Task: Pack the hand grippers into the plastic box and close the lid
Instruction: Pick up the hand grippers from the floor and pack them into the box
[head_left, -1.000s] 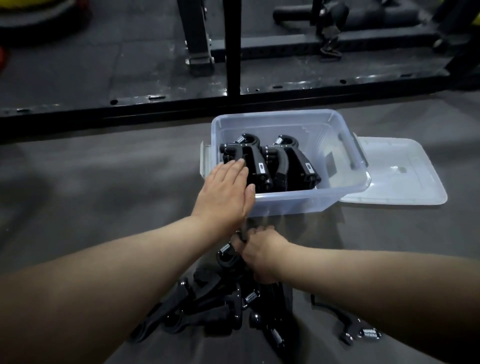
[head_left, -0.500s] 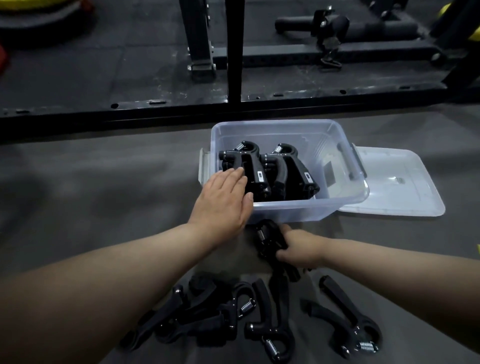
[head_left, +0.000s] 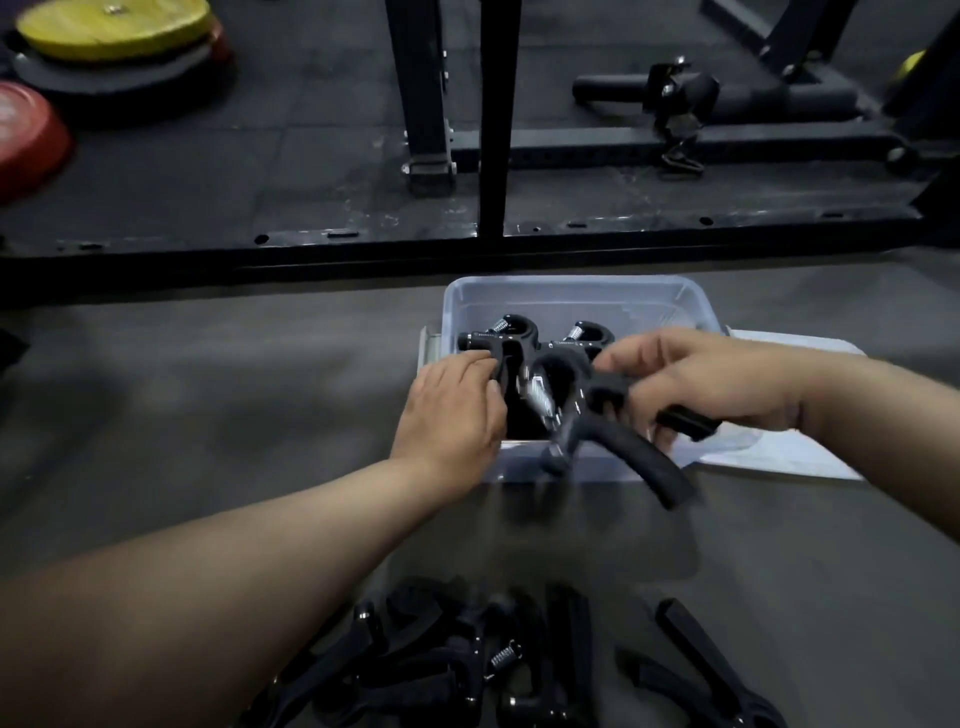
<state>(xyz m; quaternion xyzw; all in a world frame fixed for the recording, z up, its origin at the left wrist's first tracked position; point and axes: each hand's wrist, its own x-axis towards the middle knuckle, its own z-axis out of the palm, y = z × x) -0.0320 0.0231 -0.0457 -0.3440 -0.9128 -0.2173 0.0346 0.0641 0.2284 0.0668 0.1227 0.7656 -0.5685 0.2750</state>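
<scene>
A clear plastic box (head_left: 571, 293) stands on the grey floor with black hand grippers (head_left: 511, 332) upright inside it. My right hand (head_left: 701, 379) holds one black hand gripper (head_left: 582, 410) by a handle, over the box's near edge, spring end pointing left. My left hand (head_left: 452, 410) rests on the box's near left corner, fingers touching the packed grippers. The box's clear lid (head_left: 779, 457) lies flat on the floor to the right, partly hidden by my right arm. Several loose hand grippers (head_left: 467, 670) lie in a pile near me.
A black steel rack frame (head_left: 493, 156) with a low base rail crosses the floor just behind the box. Yellow and red weight plates (head_left: 114, 31) lie at the far left. A black padded bar attachment (head_left: 717, 96) rests behind the rack at right.
My right hand lifted a hand gripper from the pile on the floor and carried it up over the box. My left hand stayed at the box's near left corner.
</scene>
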